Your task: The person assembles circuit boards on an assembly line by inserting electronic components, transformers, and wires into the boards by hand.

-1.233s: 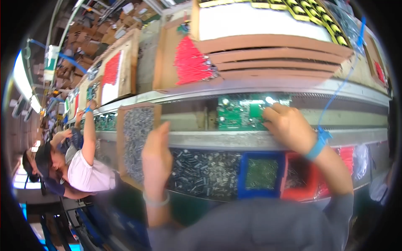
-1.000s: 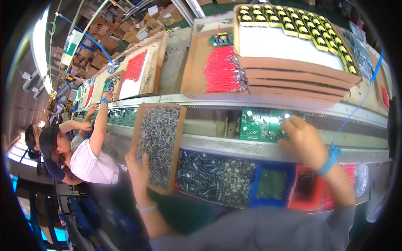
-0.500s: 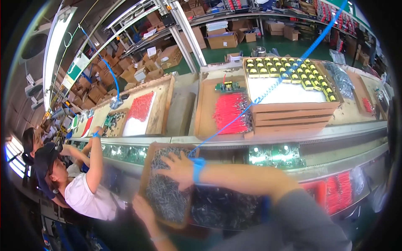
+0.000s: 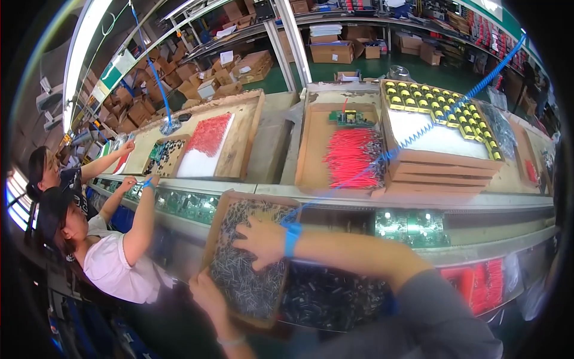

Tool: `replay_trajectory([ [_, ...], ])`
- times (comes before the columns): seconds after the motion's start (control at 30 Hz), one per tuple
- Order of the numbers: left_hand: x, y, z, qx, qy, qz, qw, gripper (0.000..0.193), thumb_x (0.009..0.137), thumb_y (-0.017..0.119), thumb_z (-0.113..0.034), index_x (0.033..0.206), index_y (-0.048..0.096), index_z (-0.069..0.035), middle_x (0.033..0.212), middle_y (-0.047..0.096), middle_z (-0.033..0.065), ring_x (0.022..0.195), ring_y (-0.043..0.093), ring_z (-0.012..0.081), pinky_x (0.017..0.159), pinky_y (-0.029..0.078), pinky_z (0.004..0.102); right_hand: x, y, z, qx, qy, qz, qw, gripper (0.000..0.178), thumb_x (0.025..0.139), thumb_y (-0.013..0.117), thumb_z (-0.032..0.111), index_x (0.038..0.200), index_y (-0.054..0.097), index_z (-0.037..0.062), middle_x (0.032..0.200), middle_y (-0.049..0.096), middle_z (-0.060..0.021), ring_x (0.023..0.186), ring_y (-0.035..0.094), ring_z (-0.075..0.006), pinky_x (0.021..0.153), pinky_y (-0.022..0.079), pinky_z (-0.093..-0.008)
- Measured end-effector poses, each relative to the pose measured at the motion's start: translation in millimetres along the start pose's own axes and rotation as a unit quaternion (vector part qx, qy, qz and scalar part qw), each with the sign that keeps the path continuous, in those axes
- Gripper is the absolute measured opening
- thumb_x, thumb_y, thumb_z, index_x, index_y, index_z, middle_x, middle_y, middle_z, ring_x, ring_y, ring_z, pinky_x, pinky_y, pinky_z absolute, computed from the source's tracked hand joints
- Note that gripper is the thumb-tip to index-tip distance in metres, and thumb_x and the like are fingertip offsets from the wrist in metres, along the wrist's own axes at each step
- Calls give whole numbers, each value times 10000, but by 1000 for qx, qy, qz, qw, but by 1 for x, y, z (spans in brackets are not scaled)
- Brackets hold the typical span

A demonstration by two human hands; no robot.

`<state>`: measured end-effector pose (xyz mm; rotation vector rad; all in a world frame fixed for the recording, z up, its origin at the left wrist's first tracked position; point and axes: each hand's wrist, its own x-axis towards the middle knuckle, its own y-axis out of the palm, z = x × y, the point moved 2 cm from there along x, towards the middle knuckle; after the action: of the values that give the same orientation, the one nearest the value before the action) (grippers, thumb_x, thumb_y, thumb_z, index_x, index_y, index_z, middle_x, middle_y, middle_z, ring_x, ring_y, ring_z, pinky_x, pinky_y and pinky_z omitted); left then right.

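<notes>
A shallow cardboard box point(image 4: 216, 227) full of loose, thin metal-leaded parts point(image 4: 248, 287) sits tilted in front of me. My right hand point(image 4: 263, 239), with a blue strap point(image 4: 292, 239) round its wrist, lies on these parts with its fingers spread. My left hand point(image 4: 208, 296) grips the box's left side near its lower corner; some of its fingers are hidden by the box wall. Just right of the box, partly under my right forearm, lies a bin of small black parts point(image 4: 335, 296).
Behind the box runs a conveyor line with green circuit boards point(image 4: 409, 227). Beyond it stand a box of red-sleeved wires point(image 4: 353, 157) and stacked cartons with yellow-black components point(image 4: 442, 110). A blue coiled cord point(image 4: 418, 137) crosses to my wrist. Two co-workers point(image 4: 113, 257) work at left.
The whole view has shifted, with the bench now further right. My right hand stays spread on the parts, and my left hand stays at the box's side. A co-worker's arm now reaches forward at left.
</notes>
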<state>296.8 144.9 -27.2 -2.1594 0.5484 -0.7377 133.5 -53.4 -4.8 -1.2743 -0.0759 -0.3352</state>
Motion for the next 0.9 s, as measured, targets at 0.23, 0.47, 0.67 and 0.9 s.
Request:
replay_trajectory([
  [0.23, -3, -1, 2, -45, 8, -24, 999, 511, 1071, 385, -418, 1163, 720, -43, 1286, 601, 224, 1132, 619, 418, 950, 487, 492, 6, 0, -7, 55, -25, -11, 998, 584, 672, 798, 379, 1188, 674, 137, 1218, 575, -139, 1050, 585, -386, 839, 507, -511],
  [0.47, -4, -5, -4, -13, 38, -25, 999, 460, 1071, 416, -378, 1145, 727, -47, 1267, 603, 226, 1128, 588, 411, 975, 457, 474, 6, -15, -6, 145, -4, -76, 986, 497, 692, 787, 321, 1140, 714, 120, 1195, 614, -116, 1036, 610, -362, 881, 505, -480],
  [0.67, -4, -5, -13, -22, 14, -6, 1000, 485, 1081, 387, -378, 1147, 716, -27, 1264, 601, 195, 1183, 563, 387, 1018, 422, 459, 3, -32, -3, 229, 39, -110, 966, 513, 715, 769, 310, 1166, 714, 74, 1187, 631, -133, 1089, 616, -357, 939, 503, -457],
  [0.9, -3, -3, 0, 20, 39, -27, 999, 427, 1079, 414, -347, 1124, 722, -56, 1257, 611, 188, 1117, 584, 396, 972, 461, 481, 13, -24, 1, 309, 79, -193, 928, 494, 724, 758, 306, 1135, 724, 35, 1115, 661, -191, 1047, 651, -358, 919, 511, -437],
])
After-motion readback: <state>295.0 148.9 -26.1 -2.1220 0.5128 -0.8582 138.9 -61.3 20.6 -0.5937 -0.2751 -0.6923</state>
